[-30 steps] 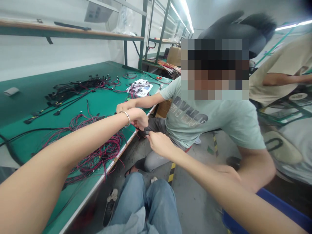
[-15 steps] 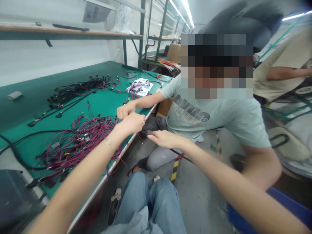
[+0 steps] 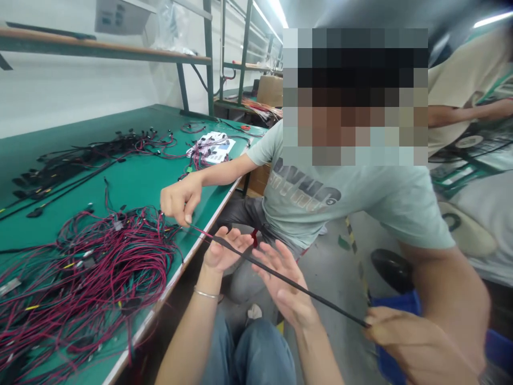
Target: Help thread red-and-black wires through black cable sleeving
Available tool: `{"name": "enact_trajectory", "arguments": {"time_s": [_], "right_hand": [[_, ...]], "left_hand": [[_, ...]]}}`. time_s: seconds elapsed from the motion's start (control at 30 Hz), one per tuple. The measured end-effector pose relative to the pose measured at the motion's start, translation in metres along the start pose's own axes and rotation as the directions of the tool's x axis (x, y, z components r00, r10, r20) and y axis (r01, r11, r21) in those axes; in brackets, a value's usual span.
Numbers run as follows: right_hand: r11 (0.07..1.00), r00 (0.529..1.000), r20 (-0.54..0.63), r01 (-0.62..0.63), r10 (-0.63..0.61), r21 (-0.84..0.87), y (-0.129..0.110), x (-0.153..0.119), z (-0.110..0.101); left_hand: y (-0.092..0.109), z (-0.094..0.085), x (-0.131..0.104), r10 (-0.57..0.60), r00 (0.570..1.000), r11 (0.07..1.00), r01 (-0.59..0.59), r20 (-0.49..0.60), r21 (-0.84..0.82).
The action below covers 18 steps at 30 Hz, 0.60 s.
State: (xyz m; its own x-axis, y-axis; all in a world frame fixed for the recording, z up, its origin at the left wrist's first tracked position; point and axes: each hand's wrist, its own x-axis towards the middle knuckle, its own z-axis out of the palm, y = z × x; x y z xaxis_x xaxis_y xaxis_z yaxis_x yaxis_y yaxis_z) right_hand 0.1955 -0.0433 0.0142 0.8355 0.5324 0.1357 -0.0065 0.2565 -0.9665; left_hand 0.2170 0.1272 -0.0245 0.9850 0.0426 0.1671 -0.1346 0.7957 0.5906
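Observation:
A black-sleeved cable (image 3: pixel 294 283) with red and dark wires showing at one end slants across in front of me. A co-worker's two hands stretch it: one hand (image 3: pixel 180 200) at the wire end over the bench edge, the other hand (image 3: pixel 417 342) at the lower right. My left hand (image 3: pixel 224 248), a bangle at its wrist, is open with the cable crossing its palm. Fingers spread, my right hand (image 3: pixel 282 280) lies open beside the cable's middle. Neither hand grips it; whether they touch it I cannot tell.
The green bench (image 3: pixel 132 184) on my left bears a heap of red and black wire harnesses (image 3: pixel 108 267), a row of black cables (image 3: pixel 80 160) and papers (image 3: pixel 214 147) under more wires. The co-worker (image 3: pixel 312 198) sits close in front. A blue bin (image 3: pixel 395 342) stands at right.
My closed hands have drawn back toward me and opened. The co-worker's second hand has come into view at right, and the cable is now stretched between the co-worker's hands.

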Motion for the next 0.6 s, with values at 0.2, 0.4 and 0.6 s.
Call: {"name": "enact_trajectory", "arguments": {"time_s": [0.2, 0.4, 0.6], "right_hand": [[0.974, 0.984, -0.004, 0.173, -0.176, -0.145, -0.008, -0.001, 0.002], [0.957, 0.969, -0.082, 0.213, -0.233, -0.198, 0.001, -0.006, -0.003], [0.963, 0.937, -0.228, 0.269, -0.264, -0.011, -0.001, -0.005, 0.002]], "left_hand": [[-0.001, -0.006, 0.011, 0.059, 0.994, 0.997, -0.054, -0.094, 0.054], [-0.031, 0.018, 0.028, 0.165, 0.970, 0.942, -0.208, -0.177, -0.263], [-0.025, 0.039, 0.028, 0.213, 0.977, 0.822, -0.164, 0.028, -0.545]]}}
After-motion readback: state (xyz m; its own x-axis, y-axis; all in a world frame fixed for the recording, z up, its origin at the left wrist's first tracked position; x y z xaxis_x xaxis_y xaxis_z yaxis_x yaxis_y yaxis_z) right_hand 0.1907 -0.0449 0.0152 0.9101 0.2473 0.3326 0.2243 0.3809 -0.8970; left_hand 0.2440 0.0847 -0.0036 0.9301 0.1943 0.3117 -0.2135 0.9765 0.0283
